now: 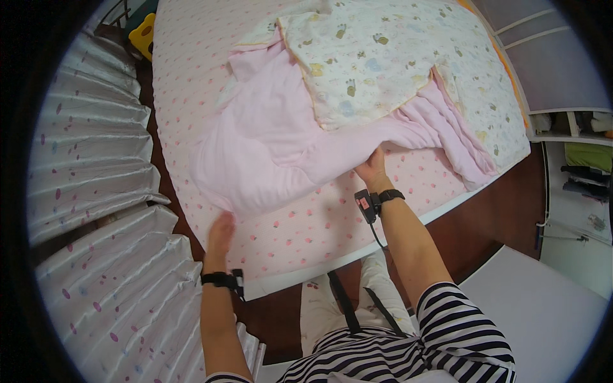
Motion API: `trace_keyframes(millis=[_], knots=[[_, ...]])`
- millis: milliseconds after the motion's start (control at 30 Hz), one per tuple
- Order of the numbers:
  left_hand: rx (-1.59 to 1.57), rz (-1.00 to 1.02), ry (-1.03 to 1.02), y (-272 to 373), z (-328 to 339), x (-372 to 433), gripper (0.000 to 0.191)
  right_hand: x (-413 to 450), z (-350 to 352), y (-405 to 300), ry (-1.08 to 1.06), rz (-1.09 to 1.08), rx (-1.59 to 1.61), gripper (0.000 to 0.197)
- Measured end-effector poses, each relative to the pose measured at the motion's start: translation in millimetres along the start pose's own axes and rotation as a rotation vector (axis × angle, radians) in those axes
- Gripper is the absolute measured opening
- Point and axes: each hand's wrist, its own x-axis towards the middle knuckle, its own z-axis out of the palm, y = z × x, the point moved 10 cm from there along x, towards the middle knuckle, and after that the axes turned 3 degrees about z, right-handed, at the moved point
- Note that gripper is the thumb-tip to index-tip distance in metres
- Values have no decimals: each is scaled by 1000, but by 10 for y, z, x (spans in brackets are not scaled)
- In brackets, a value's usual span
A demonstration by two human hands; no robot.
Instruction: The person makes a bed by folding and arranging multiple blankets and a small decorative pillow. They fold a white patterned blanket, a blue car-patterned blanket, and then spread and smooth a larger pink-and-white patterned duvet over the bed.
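A thin quilt lies bunched and partly folded over on the bed, its plain pink side [258, 139] turned up toward me. Its white printed side [364, 62], with animal motifs and a yellow edge, shows further back. My right hand [372, 167] grips the quilt's near edge, with the fingers hidden beneath the pink cloth. At the quilt's left near corner is my left hand [221, 232], blurred, its fingertips against the cloth. Whether they pinch it is unclear. Both wrists wear black straps, and a small device [366, 206] sits on the right one.
Under the quilt is a mattress with a strawberry-print sheet [287, 239]. Shiny pleated curtains [96, 158] hang close along the left. A white surface [531, 292] stands at the right, near open shelves with folded clothes [586, 172]. Dark reddish floor [507, 206] shows beside the bed.
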Motion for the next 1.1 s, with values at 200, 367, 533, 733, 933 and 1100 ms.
trace_keyframes(millis=[200,367,533,733,933,1100], knots=[[-279,-333,223,-869,1737,362,39,-438,384,-831,127,-238,-682,9],[-661,70,264,105,1915,624,34,-2083,1655,-819,33,-655,-1406,11],[-124,419,324,1717,1352,-334,28,-2875,2311,-763,-98,-1001,-1176,8],[-217,529,302,2019,223,-1038,30,-1183,1714,-234,-132,-895,-1531,46],[144,264,675,457,-356,-763,17,-745,-179,-371,376,-684,-1670,15],[185,-328,187,-1310,1369,-95,32,-1093,-1799,-1013,783,-583,-1391,8]])
